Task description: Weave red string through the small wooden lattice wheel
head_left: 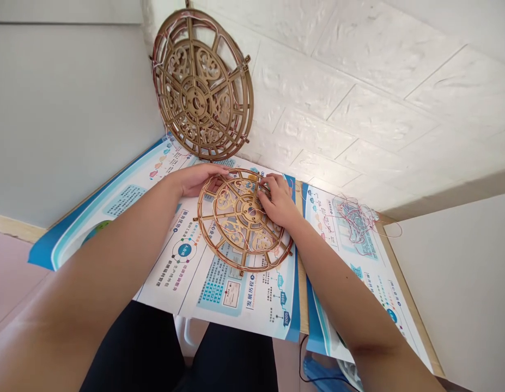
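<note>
A round gold-brown openwork frame (252, 211), with spokes, scroll patterns and a center hub, lies before me on the printed sheets. Thin pale and reddish wire (214, 209) runs along its rim and across its spokes. My left hand (201, 178) grips the frame's far left rim, the fingers partly hidden behind it. At the upper right of the frame, my right hand (277, 198) has its fingers bent over the rim and a spoke. Whether those fingertips also pinch wire is too small to tell.
A stack of similar round frames (197, 100) leans in the corner against the white brick-pattern wall (317, 92). To the right lies a tangle of pink and white wire (356, 220). Printed blue and white sheets (166, 277) cover the table. A black cable (303, 362) hangs below its front edge.
</note>
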Demonstrator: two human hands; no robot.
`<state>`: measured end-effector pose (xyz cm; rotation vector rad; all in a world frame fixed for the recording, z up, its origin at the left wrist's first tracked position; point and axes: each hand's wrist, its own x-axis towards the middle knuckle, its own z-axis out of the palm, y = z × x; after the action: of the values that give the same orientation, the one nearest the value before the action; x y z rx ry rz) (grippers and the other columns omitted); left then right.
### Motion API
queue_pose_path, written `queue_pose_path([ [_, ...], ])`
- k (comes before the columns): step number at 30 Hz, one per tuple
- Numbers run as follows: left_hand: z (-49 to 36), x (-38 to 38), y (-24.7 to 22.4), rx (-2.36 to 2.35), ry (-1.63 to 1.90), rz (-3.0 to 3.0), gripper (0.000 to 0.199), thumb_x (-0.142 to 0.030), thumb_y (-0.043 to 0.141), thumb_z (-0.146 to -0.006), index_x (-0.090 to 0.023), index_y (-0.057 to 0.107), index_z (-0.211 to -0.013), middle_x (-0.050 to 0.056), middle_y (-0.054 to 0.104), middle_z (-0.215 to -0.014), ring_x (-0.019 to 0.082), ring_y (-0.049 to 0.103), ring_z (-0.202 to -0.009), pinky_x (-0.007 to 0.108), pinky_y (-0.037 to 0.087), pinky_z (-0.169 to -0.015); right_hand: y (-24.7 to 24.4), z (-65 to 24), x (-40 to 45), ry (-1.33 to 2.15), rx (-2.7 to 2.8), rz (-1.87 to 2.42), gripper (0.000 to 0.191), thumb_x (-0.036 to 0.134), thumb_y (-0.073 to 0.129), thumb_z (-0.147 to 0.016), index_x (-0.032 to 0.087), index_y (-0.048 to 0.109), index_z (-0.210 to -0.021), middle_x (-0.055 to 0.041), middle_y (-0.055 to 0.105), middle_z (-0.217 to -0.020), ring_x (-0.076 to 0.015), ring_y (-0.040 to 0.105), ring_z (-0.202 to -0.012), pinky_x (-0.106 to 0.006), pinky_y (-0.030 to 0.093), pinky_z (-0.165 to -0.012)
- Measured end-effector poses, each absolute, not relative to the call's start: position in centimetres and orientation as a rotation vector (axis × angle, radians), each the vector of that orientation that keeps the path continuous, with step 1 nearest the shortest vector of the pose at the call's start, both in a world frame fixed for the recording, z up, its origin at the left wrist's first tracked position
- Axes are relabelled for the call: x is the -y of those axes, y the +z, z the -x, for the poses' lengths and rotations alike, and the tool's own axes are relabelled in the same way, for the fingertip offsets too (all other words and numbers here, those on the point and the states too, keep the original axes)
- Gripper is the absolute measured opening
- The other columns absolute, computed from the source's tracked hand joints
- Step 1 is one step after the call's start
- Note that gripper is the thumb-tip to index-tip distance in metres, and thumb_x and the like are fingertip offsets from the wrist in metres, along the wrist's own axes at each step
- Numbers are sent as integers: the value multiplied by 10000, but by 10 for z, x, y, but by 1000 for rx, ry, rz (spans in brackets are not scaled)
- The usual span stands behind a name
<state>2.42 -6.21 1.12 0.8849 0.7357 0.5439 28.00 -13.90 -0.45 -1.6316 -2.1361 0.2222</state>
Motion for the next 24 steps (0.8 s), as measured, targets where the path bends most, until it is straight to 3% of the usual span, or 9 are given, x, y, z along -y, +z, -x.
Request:
queue_pose_path([
  [10, -23, 63, 15, -749, 487, -872, 295, -157, 624, -916, -173, 699, -1201, 72, 746, -946, 268, 650, -967, 387, 532, -886, -4, -281, 139, 218, 2121, 1614, 441, 382, 479, -974, 215, 522, -1381, -159, 503, -1422, -344, 463, -1320, -563, 377, -1116],
  [17, -22, 59, 8, -711, 478, -867, 304, -151, 659, -892, -153, 707, -1192, 79, 741, -983, 216, 669, -905, 337, 545, -855, -6, -282, 137, 252, 2143, 1638, 420, 399, 464, -992, 228, 587, -1355, -150, 503, -1421, -348, 455, -1346, -583, 344, -1151],
  [24, -22, 55, 5, -654, 478, -846, 300, -134, 683, -875, -142, 709, -1174, 92, 740, -1027, 178, 688, -875, 296, 571, -811, -3, -282, 138, 286, 2149, 1583, 373, 387, 436, -1001, 232, 587, -1304, -143, 528, -1407, -340, 478, -1319, -574, 386, -1115],
])
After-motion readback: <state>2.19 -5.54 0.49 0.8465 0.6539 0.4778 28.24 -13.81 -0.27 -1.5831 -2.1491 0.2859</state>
